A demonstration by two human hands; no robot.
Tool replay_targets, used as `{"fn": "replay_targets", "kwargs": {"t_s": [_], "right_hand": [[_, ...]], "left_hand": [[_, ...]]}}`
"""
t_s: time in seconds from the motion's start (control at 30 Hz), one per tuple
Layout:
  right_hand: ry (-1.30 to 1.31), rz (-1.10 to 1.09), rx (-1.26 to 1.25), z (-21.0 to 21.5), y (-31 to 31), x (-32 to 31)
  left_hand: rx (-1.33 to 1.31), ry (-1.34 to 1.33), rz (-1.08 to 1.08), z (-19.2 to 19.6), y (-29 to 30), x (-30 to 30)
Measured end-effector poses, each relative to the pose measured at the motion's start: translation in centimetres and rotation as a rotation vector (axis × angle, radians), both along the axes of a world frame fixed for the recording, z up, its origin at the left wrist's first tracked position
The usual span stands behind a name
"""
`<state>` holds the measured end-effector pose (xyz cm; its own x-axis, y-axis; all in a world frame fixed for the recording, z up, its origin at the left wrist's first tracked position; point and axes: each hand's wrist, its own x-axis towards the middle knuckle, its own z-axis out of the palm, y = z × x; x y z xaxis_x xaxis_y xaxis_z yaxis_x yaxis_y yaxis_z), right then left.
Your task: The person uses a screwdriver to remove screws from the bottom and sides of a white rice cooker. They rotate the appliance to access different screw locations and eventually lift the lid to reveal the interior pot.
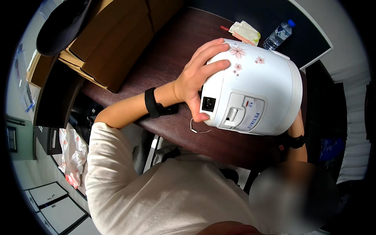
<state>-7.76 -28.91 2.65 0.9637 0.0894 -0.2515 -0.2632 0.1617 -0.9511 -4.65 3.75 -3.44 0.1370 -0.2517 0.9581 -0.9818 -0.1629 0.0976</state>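
**Rice cooker tipped on its side, both arms around it**

A white plastic rice cooker with pink flower prints [254,92] lies tilted on a dark brown wooden worktop [168,58], its power socket and grey label panel turned toward the camera. The left hand [197,78] is spread wide over the cooker's upper end, fingers [213,49] splayed across the shell and the thumb hooked just below the socket. The right hand is hidden behind the cooker; only a wrist with a black band [296,141] shows at its lower edge, so its grip cannot be told. A black watch band [152,102] circles the left wrist. Judging by the pose, the cooker has been turned over and steadied; nothing is plugged into the socket. Brown cardboard boxes [113,43], a clear plastic water bottle [279,34] and a folded cloth [246,32] lie beyond.
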Motion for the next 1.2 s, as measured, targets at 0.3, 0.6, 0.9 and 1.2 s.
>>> {"fn": "replay_targets", "kwargs": {"t_s": [0.3,0.6,0.9,1.2], "right_hand": [[-0.038,0.011,-0.091,-0.5,0.4,3.9],[-0.066,0.028,-0.149,-1.0,1.5,7.4],[-0.055,0.067,-0.196,-0.5,0.3,7.1],[0.004,0.022,-0.156,-3.0,-0.4,8.8]], "left_hand": [[0.083,0.056,0.013,0.3,0.3,-0.3],[0.076,0.062,-0.007,-0.1,0.2,0.1],[0.027,-0.075,0.049,-1.2,-0.1,1.4],[0.06,0.184,-0.015,-0.5,0.1,-0.1]]}}
